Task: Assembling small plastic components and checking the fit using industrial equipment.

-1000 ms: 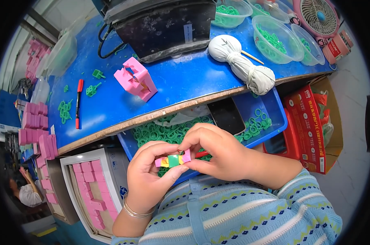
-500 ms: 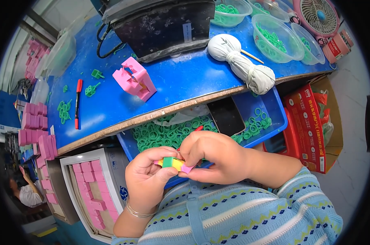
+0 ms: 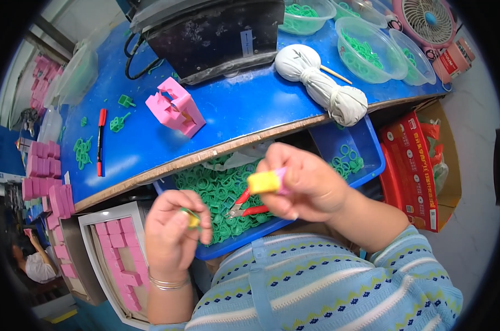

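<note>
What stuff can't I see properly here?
All in the head view:
Green-and-yellow piece: partly hidden by the left hand, and blurred.
Yellow-and-pink piece: pink end partly covered by the right hand.
Red-handled pliers: handle ends behind that hand and piece.
Black machine: top cut off by the upper edge.

Blue bin (image 3: 244, 245): green rings (image 3: 203, 185) within, red-handled pliers (image 3: 256, 211) among them. Above bin: yellow-and-pink block (image 3: 264, 183), green-and-yellow piece (image 3: 193, 220). Beyond bin: blue tabletop (image 3: 131, 149), pink frame (image 3: 164, 114). Nearside of bin: pale-blue knit top (image 3: 310, 271) (white stripes, lime zigzags, navy diamonds)
</note>
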Tool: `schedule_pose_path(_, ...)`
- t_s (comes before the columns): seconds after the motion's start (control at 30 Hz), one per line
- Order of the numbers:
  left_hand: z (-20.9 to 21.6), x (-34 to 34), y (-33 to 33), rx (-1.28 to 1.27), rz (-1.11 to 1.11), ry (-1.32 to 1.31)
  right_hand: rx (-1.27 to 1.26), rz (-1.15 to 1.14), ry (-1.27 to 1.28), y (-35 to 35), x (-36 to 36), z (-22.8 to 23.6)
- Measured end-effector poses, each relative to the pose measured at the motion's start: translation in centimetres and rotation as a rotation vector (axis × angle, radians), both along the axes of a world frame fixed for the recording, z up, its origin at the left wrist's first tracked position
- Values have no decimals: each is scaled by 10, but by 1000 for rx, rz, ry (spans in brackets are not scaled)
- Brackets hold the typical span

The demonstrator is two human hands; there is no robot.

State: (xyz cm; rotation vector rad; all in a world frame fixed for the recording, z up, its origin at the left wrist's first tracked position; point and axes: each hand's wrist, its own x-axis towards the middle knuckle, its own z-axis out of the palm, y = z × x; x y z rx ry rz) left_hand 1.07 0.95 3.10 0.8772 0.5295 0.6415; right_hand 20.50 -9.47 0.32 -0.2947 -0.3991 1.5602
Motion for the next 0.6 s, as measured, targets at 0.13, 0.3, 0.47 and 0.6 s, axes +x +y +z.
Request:
schedule_pose_path(0.13, -6, 10, -15, 132, -105, -23, -24, 5, 10, 4, -17, -4)
schedule_pose_path(0.3, 15, 25, -22, 1309, 132, 429, -116, -25, -117, 2, -27, -8)
schedule_pose_path(0.47, 11, 23, -21, 1416, 116, 448, -168, 17, 21, 4, -30, -14)
schedule_pose_path(0.6, 7, 22, -23, 1489, 147, 455, -211, 111, 125, 5, -31, -13)
